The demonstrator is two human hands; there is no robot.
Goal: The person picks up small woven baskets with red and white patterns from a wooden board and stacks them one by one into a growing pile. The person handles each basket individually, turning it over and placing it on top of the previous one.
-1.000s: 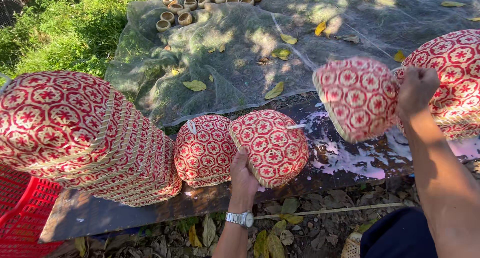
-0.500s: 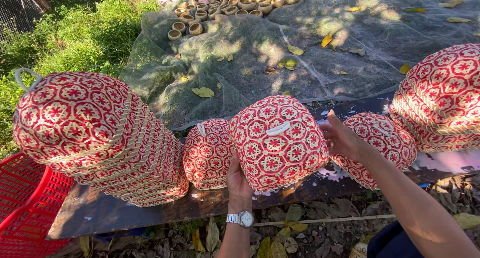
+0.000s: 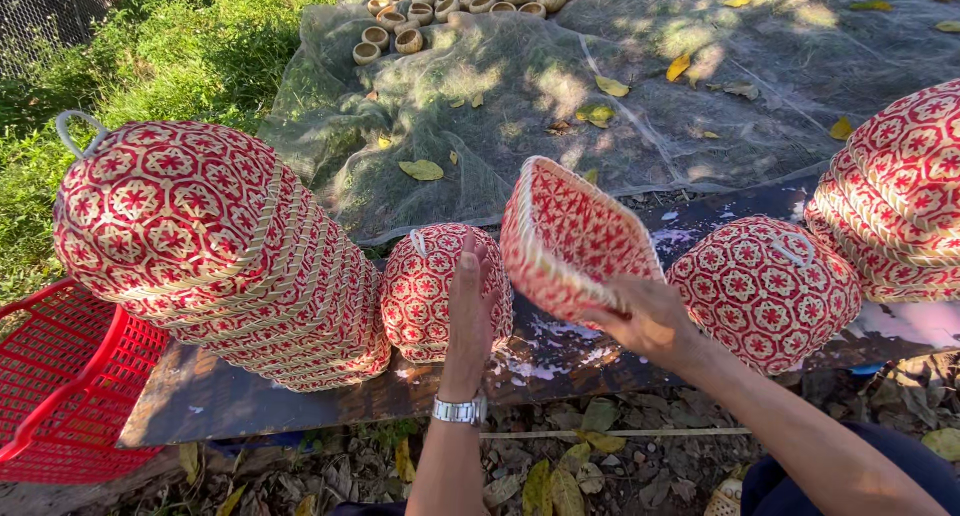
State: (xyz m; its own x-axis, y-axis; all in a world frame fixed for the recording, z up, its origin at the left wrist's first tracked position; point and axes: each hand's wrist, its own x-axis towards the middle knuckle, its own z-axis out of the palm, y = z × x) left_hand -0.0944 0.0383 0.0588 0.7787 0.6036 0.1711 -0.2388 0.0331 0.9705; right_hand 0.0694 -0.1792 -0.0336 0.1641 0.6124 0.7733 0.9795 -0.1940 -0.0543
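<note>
We hold one red-and-white woven cover [image 3: 575, 238] in our right hand [image 3: 645, 321], fingers clamped on its lower rim, so that it tilts up on edge with its hollow side facing left; our left hand [image 3: 470, 311] stands flat and open just beside it, fingers straight and pointing away from us, gripping nothing, a watch [image 3: 459, 410] on the wrist; behind that hand a single cover [image 3: 425, 291] rests dome-up on the dark board [image 3: 300, 401], and whether the palm touches it we cannot tell; to the left a tall stack [image 3: 215, 251] of nested covers leans on its side, a loop handle at its top end; to the right another cover [image 3: 765, 288] lies on the board, and past it a second stack [image 3: 895, 196] runs off the edge; a red crate [image 3: 60, 386] sits at far left; beyond the board a net [image 3: 620, 86] is spread on the ground, strewn with yellow leaves, with small round cups [image 3: 440, 6] clustered at its far end; grass [image 3: 150, 46] borders the left side.
</note>
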